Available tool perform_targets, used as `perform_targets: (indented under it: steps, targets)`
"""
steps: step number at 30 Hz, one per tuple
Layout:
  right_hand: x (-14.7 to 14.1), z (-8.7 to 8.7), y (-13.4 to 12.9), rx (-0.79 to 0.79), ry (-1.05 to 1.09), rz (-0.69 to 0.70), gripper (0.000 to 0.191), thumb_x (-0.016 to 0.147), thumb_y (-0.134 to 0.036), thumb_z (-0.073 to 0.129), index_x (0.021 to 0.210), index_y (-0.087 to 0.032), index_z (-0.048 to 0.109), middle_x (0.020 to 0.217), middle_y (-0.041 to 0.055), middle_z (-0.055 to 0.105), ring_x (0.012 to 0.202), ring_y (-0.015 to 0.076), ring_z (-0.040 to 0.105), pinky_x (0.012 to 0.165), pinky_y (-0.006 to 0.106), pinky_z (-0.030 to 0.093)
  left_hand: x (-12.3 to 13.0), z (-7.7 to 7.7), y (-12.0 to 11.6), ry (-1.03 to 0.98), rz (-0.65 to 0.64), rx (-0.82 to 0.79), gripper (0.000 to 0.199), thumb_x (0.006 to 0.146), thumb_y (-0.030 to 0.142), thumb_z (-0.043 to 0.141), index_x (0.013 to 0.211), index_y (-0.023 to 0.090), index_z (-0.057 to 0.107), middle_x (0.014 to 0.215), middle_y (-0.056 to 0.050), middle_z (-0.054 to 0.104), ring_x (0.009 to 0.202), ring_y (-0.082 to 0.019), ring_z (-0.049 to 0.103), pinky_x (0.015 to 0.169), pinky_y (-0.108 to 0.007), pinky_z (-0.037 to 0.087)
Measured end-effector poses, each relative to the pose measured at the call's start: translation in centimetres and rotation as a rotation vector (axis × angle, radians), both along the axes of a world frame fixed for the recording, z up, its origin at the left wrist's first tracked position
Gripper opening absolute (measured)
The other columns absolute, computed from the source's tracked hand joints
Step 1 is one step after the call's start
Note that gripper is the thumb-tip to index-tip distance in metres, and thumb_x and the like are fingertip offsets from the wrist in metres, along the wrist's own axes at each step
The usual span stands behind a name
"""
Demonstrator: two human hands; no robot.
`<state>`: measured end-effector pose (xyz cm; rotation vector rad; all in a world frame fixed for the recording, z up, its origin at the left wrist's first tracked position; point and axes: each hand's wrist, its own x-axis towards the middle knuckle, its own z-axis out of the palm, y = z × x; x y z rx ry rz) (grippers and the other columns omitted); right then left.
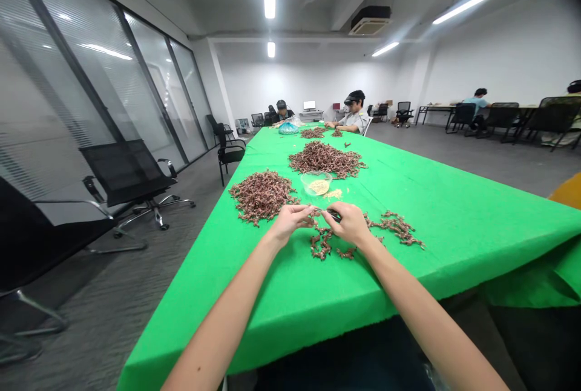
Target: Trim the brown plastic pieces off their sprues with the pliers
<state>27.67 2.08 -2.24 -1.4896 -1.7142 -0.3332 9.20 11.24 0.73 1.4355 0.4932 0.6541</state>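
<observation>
Tightly pinched, the left hand (290, 223) grips a brown strand (313, 216), the right hand (350, 223) a small dark object (333, 214); a brown heap (262, 196) lies at ten o'clock.

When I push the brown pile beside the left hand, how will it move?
The brown pile looks loose and tangled, so it will probably drag together in clumps, not slide apart. The pieces seem small and light, so it should shift easily on the green cloth.
</observation>
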Motion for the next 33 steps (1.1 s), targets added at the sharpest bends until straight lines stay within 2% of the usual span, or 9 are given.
perform_targets:
  steps: [22,30,33]
  targets:
    - [-0.3,0.6,-0.4,-0.063,-0.038,-0.035,0.039,0.096,-0.048,0.049,0.081,-0.017,0.068,0.075,0.0064,0.066,0.068,0.0162,0.057,0.065,0.025,0.033,-0.1,-0.1,0.0,0.014,-0.036,-0.024,0.041,0.073,0.043,0.079,0.096,0.01,0.075,0.1,-0.016,0.072,0.074,-0.017,0.068,0.073,-0.029,0.054]
    - [-0.6,1.0,-0.5,-0.11,0.0,-0.027,0.043,0.096,-0.048,0.048,0.072,-0.017,0.068,0.068,0.006,0.067,0.059,0.0149,0.055,0.059,0.026,0.03,-0.1,0.2,0.0,0.046,0.011,0.234,0.048,0.073,0.048,0.077,0.101,0.009,0.074,0.083,-0.013,0.073,0.073,-0.021,0.068,0.068,-0.03,0.054]
    - [-0.6,1.0,-0.6,-0.122,0.022,-0.027,0.046,0.096,-0.049,0.047,0.071,-0.018,0.069,0.067,0.0061,0.067,0.057,0.015,0.055,0.058,0.026,0.03,0.0,0.1,0.1,0.033,0.024,0.296,0.048,0.073,0.047,0.078,0.101,0.008,0.074,0.082,-0.014,0.073,0.076,-0.023,0.069,0.069,-0.031,0.055]
